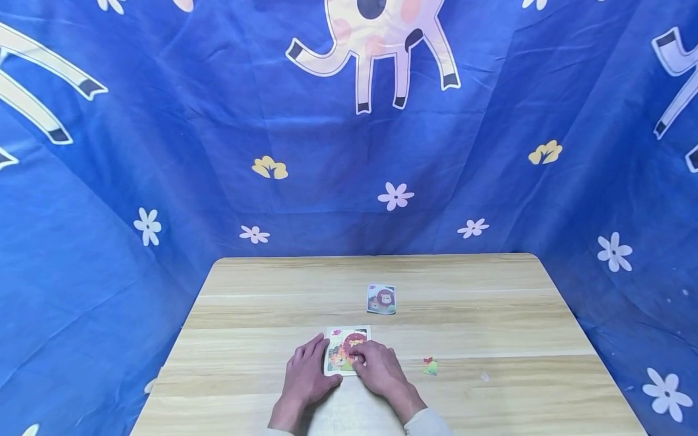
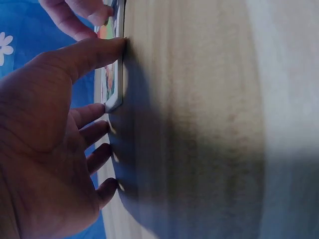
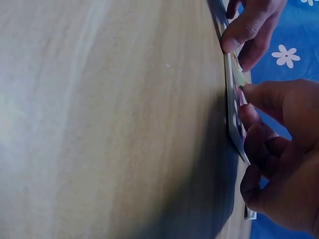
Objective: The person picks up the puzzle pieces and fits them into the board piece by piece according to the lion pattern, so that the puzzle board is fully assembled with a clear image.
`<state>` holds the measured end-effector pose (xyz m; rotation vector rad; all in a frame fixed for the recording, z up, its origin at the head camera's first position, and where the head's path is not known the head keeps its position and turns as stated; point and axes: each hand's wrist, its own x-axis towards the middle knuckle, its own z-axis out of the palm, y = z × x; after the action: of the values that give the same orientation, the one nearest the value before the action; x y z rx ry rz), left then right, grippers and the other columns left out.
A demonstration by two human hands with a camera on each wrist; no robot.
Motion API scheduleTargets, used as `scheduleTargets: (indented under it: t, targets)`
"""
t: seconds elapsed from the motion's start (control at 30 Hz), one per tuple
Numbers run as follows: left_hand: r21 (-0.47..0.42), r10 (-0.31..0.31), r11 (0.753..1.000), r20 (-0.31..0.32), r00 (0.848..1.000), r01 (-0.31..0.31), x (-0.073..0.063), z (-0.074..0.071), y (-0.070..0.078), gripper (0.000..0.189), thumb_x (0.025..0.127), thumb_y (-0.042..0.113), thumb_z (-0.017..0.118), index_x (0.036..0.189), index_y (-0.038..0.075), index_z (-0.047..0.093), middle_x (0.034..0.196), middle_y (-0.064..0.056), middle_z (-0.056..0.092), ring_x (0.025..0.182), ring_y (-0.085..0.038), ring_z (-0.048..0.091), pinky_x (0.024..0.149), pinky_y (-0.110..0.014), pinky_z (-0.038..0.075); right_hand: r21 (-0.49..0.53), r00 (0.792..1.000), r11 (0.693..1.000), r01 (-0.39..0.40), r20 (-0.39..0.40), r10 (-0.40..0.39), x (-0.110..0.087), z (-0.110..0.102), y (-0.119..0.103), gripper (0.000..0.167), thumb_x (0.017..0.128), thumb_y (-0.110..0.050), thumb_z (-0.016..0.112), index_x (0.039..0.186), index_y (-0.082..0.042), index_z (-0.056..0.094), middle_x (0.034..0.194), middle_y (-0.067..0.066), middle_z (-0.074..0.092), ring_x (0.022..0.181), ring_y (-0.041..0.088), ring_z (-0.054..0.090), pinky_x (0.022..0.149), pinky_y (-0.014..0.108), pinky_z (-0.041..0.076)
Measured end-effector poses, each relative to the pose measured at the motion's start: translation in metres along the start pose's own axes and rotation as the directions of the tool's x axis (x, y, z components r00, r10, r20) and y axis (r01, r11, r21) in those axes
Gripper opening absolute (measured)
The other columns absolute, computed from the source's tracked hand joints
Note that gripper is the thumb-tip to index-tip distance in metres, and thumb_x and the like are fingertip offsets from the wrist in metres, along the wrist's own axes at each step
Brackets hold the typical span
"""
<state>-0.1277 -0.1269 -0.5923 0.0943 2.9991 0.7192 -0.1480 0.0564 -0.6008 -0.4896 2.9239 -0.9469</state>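
A small jigsaw puzzle (image 1: 335, 352) in a pale frame lies between the hands in the head view, its picture a red-maned lion. My left hand (image 1: 309, 370) rests at its left side, with the thumb on the near edge and the index fingertip at a corner. Above the puzzle's right part, my right hand (image 1: 383, 368) pinches a puzzle piece with thumb and forefinger. Most of that piece is hidden; a green bit shows by the right thumb (image 3: 266, 97). In the left wrist view, the left fingers (image 2: 94, 132) are spread and nearly straight.
A lion picture card (image 1: 382, 300) lies beyond the puzzle. Loose red and green puzzle pieces (image 1: 431, 367) are to the right, with a small pale scrap (image 1: 485, 376) farther right. Blue patterned cloth (image 1: 338, 212) hangs around the wooden table (image 1: 245, 315).
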Motion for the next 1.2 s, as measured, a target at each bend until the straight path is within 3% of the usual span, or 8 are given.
scheduleTargets:
  t: [0.13,0.3,0.57,0.93,1.2]
  targets:
    - [0.019,0.007,1.000,0.000,1.000,-0.007,0.001,-0.002,0.001,0.083,0.065,0.043,0.079,0.136,0.008,0.052,0.147,-0.008,0.046,0.127,-0.035,0.045,0.102,-0.060,0.039,-0.016,1.000,1.000,-0.003,-0.009,0.003,0.000,0.001,0.000,0.022,0.081,-0.020,0.070,0.103,-0.025,0.073,0.086,-0.013,0.066,0.082,0.006,0.060,0.073,0.032,0.047]
    - [0.025,0.008,1.000,0.005,1.000,-0.008,0.003,-0.004,0.001,0.083,0.064,0.043,0.079,0.135,0.009,0.052,0.147,-0.008,0.047,0.126,-0.035,0.046,0.101,-0.060,0.040,-0.056,0.999,0.998,0.003,-0.036,-0.005,0.001,0.003,-0.002,0.022,0.081,-0.024,0.071,0.102,-0.026,0.074,0.082,-0.013,0.060,0.075,0.003,0.053,0.066,0.025,0.039]
    - [0.024,-0.004,1.000,0.026,1.000,0.003,0.006,-0.004,-0.003,0.084,0.065,0.044,0.079,0.137,0.010,0.051,0.148,-0.008,0.045,0.129,-0.035,0.044,0.103,-0.061,0.038,-0.153,0.993,0.984,0.090,-0.064,-0.101,0.004,0.010,-0.006,0.017,0.081,-0.031,0.073,0.098,-0.033,0.075,0.096,-0.008,0.060,0.084,0.010,0.054,0.065,0.023,0.035]
    - [0.025,-0.004,1.000,0.029,1.000,0.003,0.007,-0.005,-0.003,0.085,0.065,0.045,0.078,0.137,0.010,0.051,0.148,-0.008,0.045,0.128,-0.035,0.045,0.102,-0.062,0.038,-0.238,0.992,0.967,0.089,-0.065,-0.108,0.006,0.011,-0.011,0.018,0.082,-0.027,0.070,0.097,-0.036,0.075,0.116,-0.003,0.066,0.087,0.012,0.058,0.064,0.023,0.033]
    - [0.014,-0.010,1.000,0.027,1.000,0.010,0.006,-0.003,-0.004,0.085,0.066,0.045,0.078,0.138,0.010,0.050,0.149,-0.008,0.044,0.130,-0.035,0.043,0.105,-0.062,0.036,-0.254,0.989,0.962,0.101,-0.081,-0.126,0.003,0.014,-0.013,0.016,0.078,-0.027,0.072,0.093,-0.033,0.075,0.092,-0.008,0.060,0.074,0.008,0.053,0.061,0.023,0.031]
